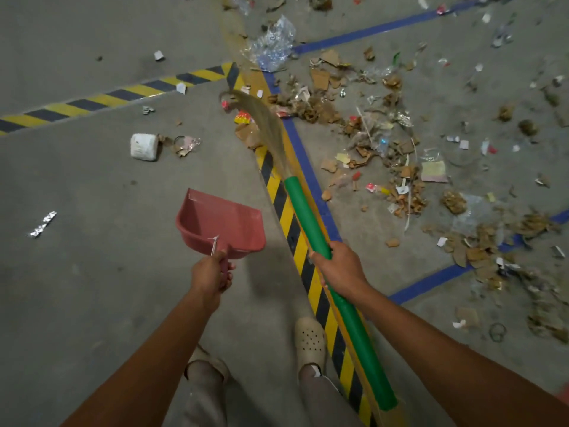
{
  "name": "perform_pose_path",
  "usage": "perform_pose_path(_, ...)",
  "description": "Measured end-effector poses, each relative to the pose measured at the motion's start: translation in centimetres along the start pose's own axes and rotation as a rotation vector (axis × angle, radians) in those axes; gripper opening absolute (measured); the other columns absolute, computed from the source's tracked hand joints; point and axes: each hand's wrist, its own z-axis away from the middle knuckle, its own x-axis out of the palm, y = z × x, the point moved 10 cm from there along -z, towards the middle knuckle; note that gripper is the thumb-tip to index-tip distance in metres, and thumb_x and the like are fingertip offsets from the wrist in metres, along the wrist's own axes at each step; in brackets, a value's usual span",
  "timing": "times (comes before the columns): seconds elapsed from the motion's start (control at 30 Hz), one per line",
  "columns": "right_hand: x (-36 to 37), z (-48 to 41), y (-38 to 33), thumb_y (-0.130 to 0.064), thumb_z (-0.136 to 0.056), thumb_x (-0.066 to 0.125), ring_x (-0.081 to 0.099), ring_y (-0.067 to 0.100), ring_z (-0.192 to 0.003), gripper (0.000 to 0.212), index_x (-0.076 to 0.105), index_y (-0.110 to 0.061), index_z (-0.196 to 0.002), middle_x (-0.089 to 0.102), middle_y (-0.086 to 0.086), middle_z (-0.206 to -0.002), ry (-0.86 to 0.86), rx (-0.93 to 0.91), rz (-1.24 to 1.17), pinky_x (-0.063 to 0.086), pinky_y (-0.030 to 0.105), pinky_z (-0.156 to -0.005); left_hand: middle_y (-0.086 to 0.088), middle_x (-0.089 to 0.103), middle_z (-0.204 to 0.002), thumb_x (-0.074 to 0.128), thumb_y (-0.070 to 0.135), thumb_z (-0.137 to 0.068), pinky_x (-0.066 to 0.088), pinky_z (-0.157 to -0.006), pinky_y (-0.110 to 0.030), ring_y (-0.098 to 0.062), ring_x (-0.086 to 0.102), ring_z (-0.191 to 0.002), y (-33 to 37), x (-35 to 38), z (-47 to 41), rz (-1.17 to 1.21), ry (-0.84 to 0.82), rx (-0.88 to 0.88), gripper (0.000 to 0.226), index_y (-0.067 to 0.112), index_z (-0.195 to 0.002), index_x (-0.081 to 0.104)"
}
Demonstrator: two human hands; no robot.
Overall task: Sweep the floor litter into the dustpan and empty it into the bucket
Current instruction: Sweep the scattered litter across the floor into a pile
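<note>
my left hand [212, 274] gripped the dustpan [220, 223] over bare floor [77, 288]; my right hand [340, 268] clasped the broom [311, 229], litter [385, 143] beyond the striped tape [289, 217].

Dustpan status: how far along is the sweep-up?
Done: little; the dustpan looks empty, its handle gripped by the left hand. In hand: the right hand grips the broom, bristles at the edge of the litter. Left: most of it lies scattered right of the blue tape; all scooping and emptying. No bucket in view.
</note>
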Motion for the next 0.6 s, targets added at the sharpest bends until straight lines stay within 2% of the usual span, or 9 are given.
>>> perform_pose_path(0.1,4.8,0.8,-2.3,-0.027,-0.092,0.064,0.062,0.015,-0.042,0.013,0.058,-0.016,-0.095,0.065,0.004,-0.065,-0.053,-0.032,0.005,0.053,0.031,-0.046,-0.012,0.057,-0.070,0.057,0.018,-0.098,0.033,-0.035,-0.016,-0.011,0.045,-0.039,0.4,-4.4,-1.0,0.003,0.005,-0.009,0.015,0.004,-0.101,0.059)
perform_pose_path(0.2,10.1,2.0,-5.6,-0.024,-0.094,0.063,0.056,0.007,-0.036,0.015,0.059,-0.010,-0.097,0.063,0.005,-0.062,-0.113,-0.065,0.065,0.046,0.023,-0.039,-0.009,0.057,-0.070,0.057,0.020,-0.098,0.033,-0.035,-0.018,-0.012,0.044,-0.043,0.8,-10.7,-1.5,0.047,0.048,-0.013,0.014,0.006,-0.099,0.059)
perform_pose_path(0.23,11.9,2.3,-6.8,-0.024,-0.094,0.063,0.056,0.007,-0.036,0.015,0.060,-0.010,-0.097,0.063,0.005,-0.062,-0.125,-0.075,0.085,0.044,0.021,-0.038,-0.008,0.057,-0.070,0.056,0.021,-0.099,0.033,-0.036,-0.018,-0.012,0.043,-0.045,1.0,-12.9,-1.7,0.053,0.059,-0.013,0.014,0.007,-0.096,0.059)
perform_pose_path(0.37,19.5,3.8,-11.8,-0.025,-0.093,0.065,0.062,0.018,-0.042,0.016,0.058,-0.012,-0.086,0.064,0.008,-0.063,-0.185,-0.102,0.118,0.050,0.030,-0.042,-0.009,0.055,-0.067,0.056,0.016,-0.097,0.031,-0.037,-0.018,-0.013,0.042,-0.044,1.7,-22.5,-2.3,0.107,0.155,-0.020,0.015,0.006,-0.086,0.059)
perform_pose_path(0.6,31.0,6.8,-20.4,-0.036,-0.093,0.066,0.064,0.021,-0.046,0.024,0.057,-0.016,-0.083,0.067,0.009,-0.066,-0.314,-0.174,0.226,0.055,0.034,-0.048,-0.010,0.056,-0.064,0.059,0.017,-0.096,0.034,-0.040,-0.021,-0.014,0.045,-0.043,2.2,-37.9,-2.6,0.268,0.308,-0.024,0.015,0.004,-0.087,0.061)
